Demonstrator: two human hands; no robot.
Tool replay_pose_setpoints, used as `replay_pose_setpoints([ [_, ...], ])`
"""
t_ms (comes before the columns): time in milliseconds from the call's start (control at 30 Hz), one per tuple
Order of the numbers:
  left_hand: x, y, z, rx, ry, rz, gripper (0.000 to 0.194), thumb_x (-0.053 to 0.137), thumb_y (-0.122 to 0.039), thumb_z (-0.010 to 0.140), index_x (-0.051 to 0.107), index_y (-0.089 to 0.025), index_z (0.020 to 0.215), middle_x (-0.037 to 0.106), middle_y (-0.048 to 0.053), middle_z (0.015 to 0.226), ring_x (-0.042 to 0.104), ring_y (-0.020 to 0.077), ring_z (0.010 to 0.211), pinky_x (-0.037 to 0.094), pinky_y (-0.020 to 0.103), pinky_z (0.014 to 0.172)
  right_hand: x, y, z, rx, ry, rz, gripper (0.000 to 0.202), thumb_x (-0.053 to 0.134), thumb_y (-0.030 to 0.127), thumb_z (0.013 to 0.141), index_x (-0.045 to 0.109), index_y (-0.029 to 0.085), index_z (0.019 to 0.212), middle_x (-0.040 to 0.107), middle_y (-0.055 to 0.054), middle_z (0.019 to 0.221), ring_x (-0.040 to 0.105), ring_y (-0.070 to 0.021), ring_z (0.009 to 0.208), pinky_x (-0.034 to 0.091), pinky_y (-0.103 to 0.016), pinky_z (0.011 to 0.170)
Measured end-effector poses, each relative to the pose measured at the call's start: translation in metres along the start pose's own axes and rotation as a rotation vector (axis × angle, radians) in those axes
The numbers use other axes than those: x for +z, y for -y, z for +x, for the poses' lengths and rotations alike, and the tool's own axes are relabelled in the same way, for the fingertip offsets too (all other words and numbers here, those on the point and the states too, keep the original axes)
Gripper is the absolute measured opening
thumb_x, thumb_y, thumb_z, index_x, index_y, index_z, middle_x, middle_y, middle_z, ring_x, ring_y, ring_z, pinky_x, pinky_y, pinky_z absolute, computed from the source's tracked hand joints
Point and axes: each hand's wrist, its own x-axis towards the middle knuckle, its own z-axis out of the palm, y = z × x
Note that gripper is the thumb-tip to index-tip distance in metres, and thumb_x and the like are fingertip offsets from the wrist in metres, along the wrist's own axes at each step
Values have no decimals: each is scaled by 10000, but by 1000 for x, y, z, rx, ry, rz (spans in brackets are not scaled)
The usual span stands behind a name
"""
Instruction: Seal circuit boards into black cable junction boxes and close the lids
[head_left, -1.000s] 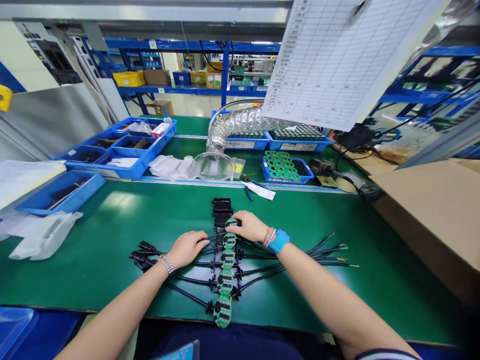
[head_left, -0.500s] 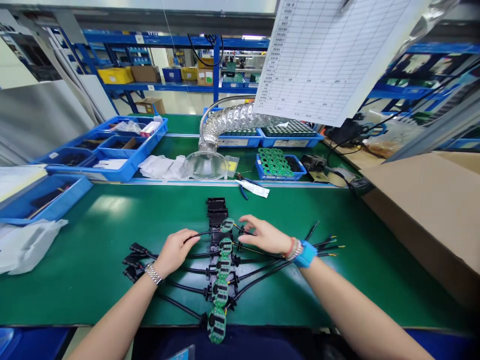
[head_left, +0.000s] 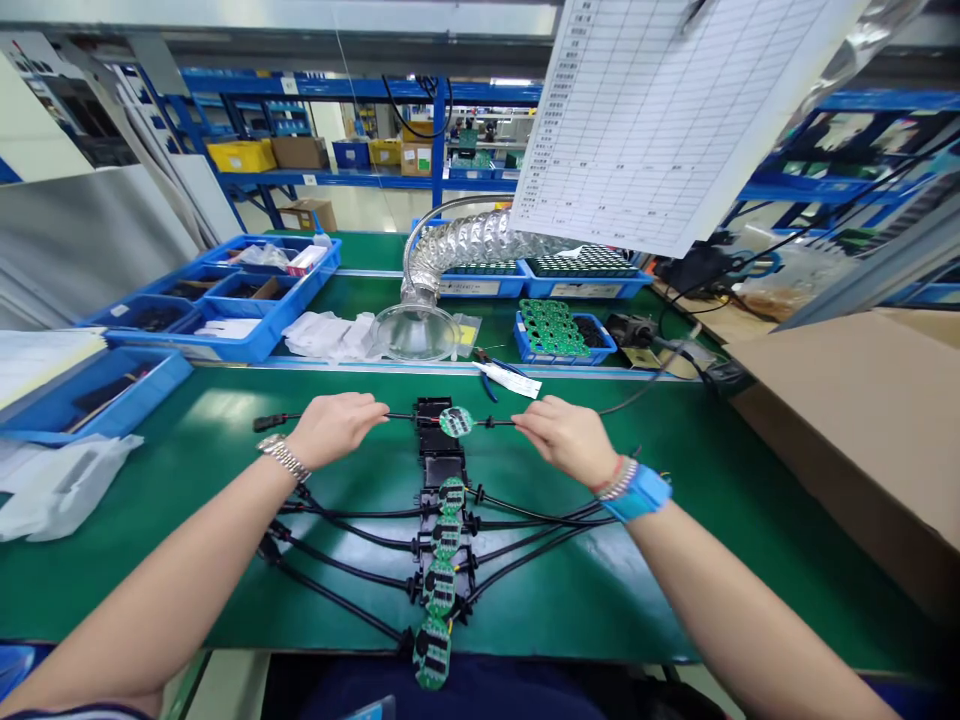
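Note:
A round green circuit board (head_left: pixel 456 422) hangs between two black cables, above the far end of a row of black housings (head_left: pixel 444 470). My left hand (head_left: pixel 335 428) pinches the left cable (head_left: pixel 401 415), whose black connector (head_left: pixel 270 423) sticks out beyond the wrist. On the other side, my right hand (head_left: pixel 568 437) pinches the right cable (head_left: pixel 501 423). Nearer to me, several round boards (head_left: pixel 440 587) lie along the housings, each with black cables running out left and right.
Blue trays (head_left: pixel 255 345) stand at the left, beside white bags (head_left: pixel 71 485). Pliers (head_left: pixel 487 378) and a white tube (head_left: pixel 511 379) lie behind the housings. A fume duct (head_left: pixel 416 330) and a tray of boards (head_left: pixel 562 345) are farther back. An open cardboard box (head_left: pixel 855 400) stands right.
Both hands have moved away from me and apart, lifting the board and its cables off the row. My right hand's fingers have closed on the right cable.

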Motion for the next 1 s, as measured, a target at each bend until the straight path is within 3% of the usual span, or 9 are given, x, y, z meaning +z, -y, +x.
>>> replay_pose_setpoints([
  [200,58,38,28,-161,111,-35,281,379,-379,894,623,-262,970,651,1,982,599,164,838,398,230,619,63,-3,45,178,47,-64,308,350,292,925,643,199,951,625,-74,943,567,-176,817,343,-256,593],
  [367,83,54,23,-189,133,-66,284,384,-410,884,630,-285,952,653,-30,983,599,155,842,413,227,635,90,1,57,219,65,-58,262,394,297,911,647,228,910,618,-40,923,565,-154,793,330,-241,570],
  [567,102,48,12,-195,107,-59,305,380,-408,887,646,-276,957,642,0,918,562,174,857,422,259,693,107,0,49,239,46,-39,276,386,298,919,655,244,947,605,-48,939,518,-174,857,351,-257,622],
  [767,99,46,16,-208,79,-36,281,439,-380,861,657,-260,993,609,44,960,527,201,854,420,309,732,99,-10,40,250,28,18,215,491,233,869,673,192,975,610,-89,940,500,-230,901,397,-328,731],
  [900,71,28,0,-200,59,-57,304,464,-352,850,589,-238,1103,576,63,1082,509,224,957,413,338,801,77,0,24,215,32,106,267,520,185,847,609,151,1097,597,-101,1048,514,-216,971,416,-330,833],
  [1000,47,-3,-30,-20,144,-258,272,430,-378,878,601,-213,1008,601,49,1005,521,195,944,398,329,854,58,24,6,78,112,378,213,508,251,869,624,182,1033,625,-53,986,563,-152,899,442,-264,811],
])
